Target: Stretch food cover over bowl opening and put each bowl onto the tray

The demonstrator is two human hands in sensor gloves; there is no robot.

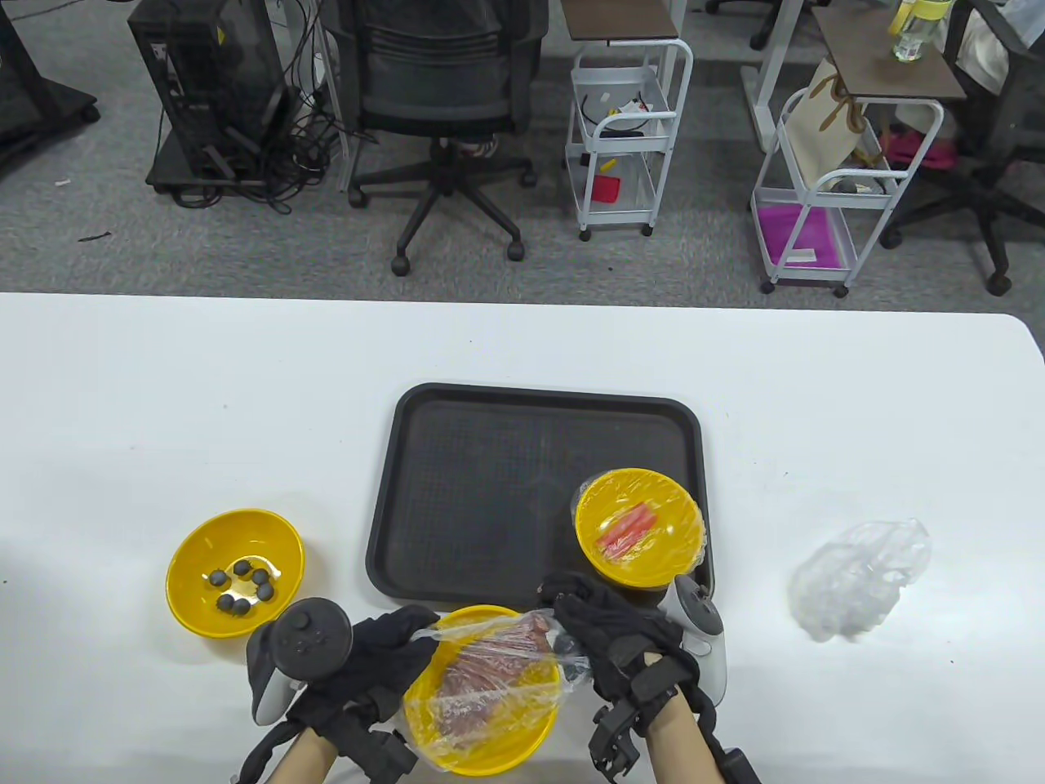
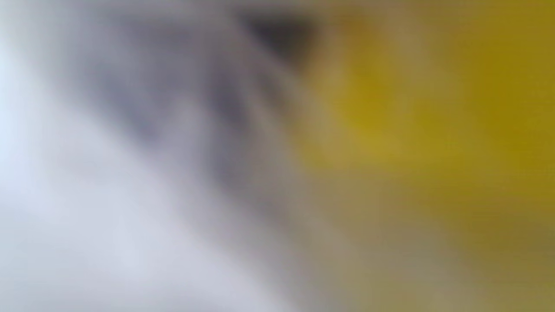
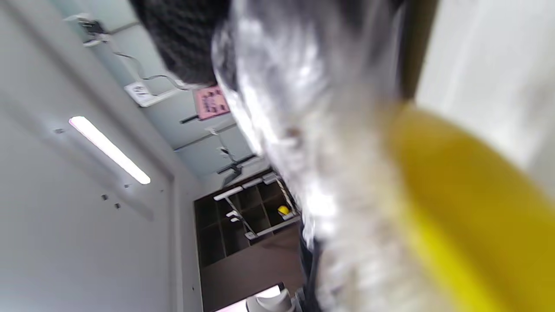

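At the near edge of the white worktop (image 1: 163,392) sits a yellow bowl of reddish meat (image 1: 482,690), opening upward, just short of the black tray (image 1: 490,482). A clear food cover (image 1: 498,665) lies crumpled over the meat, stretched as a band whose long axis runs from the bowl's left rim up to its right rim; the near part of the opening shows no film. The left hand (image 1: 380,653) pinches the cover's left edge at the rim, fingers curled on the film. The right hand (image 1: 608,641) grips the bunched right end of the cover beside the bowl's far-right rim.

On the tray's near right corner stands a second yellow bowl (image 1: 639,527), upright, already sealed with film, holding orange-red sticks that lie on a slant from near left to far right. A third yellow bowl with dark balls (image 1: 235,572) rests uncovered on the worktop left of the tray. A heap of spare clear covers (image 1: 861,580) lies well to the right.

The left wrist view is only a grey and yellow blur. The right wrist view shows film against a yellow rim.
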